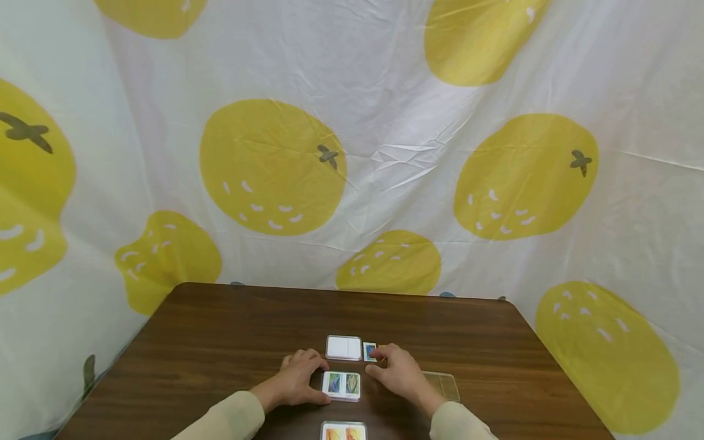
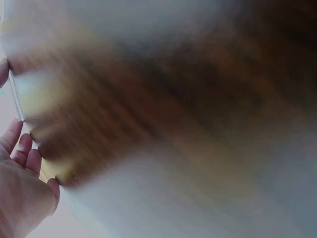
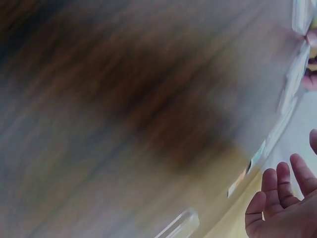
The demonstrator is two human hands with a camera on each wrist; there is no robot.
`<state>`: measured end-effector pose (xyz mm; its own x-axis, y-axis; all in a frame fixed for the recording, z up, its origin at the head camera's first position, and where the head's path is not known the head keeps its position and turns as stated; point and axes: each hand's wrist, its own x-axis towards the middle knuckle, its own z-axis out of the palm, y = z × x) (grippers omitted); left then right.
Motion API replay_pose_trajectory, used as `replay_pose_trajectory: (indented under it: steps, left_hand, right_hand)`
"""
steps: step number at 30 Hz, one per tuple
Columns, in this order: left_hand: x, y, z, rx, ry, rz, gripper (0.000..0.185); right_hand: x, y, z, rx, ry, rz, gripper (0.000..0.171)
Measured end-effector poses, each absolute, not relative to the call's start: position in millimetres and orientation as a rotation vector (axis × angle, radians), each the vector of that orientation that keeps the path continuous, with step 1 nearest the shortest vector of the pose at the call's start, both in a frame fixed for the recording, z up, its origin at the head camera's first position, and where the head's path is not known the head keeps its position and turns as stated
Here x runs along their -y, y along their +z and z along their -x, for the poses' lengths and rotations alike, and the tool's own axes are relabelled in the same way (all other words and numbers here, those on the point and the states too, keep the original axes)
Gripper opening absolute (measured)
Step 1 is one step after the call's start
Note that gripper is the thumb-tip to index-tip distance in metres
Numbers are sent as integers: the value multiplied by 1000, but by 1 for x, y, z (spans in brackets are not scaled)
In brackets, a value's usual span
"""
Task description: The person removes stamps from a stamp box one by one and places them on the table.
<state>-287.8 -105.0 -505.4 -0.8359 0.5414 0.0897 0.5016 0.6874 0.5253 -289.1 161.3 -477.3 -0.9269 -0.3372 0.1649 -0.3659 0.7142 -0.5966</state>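
Key relation: blue card (image 1: 368,347) lies just off the fingertips of right grip (image 1: 403,371), to their far left, flat on surface (image 1: 264,324). Right grip is the nearer one by a good margin; left grip (image 1: 297,374) sits well off to the left, nearer the person.

Card axis: long side runs straight away from the person, short side across; right grip comes in at a slant from near right. Which end of the picture is up: too small to tell.

Right grip: fingers loosely extended and spread, thumb apart, nothing pinched as far as I can see. Fingertip overlaps the card in the head view; actual contact, can't tell. Orange card (image 3: 237,183) is beside the blue one on its right, mostly behind the fingers from above.

Left grip: thumb and forefinger spread to the case's width, on opposite edges of the picture case (image 1: 352,384) at its left end. Two pictures inside, side by side, tall axes parallel to the blue card.

White case (image 1: 337,348): just left of the blue card, beyond left grip. Clear case (image 1: 448,385): right of right grip, partly behind that wrist.
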Motion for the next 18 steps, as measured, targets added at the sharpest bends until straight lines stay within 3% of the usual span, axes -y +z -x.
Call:
replay_pose_trajectory:
  steps: [7, 18]
  left_hand:
    - [106, -506, 288, -2820, 843, -863, 53]
    - [106, -508, 290, -2821, 852, -859, 52]
  right_hand:
    - [-152, -486, 286, 2869, 930, -627, 20]
    - [-147, -490, 285, 2878, 936, -586, 24]
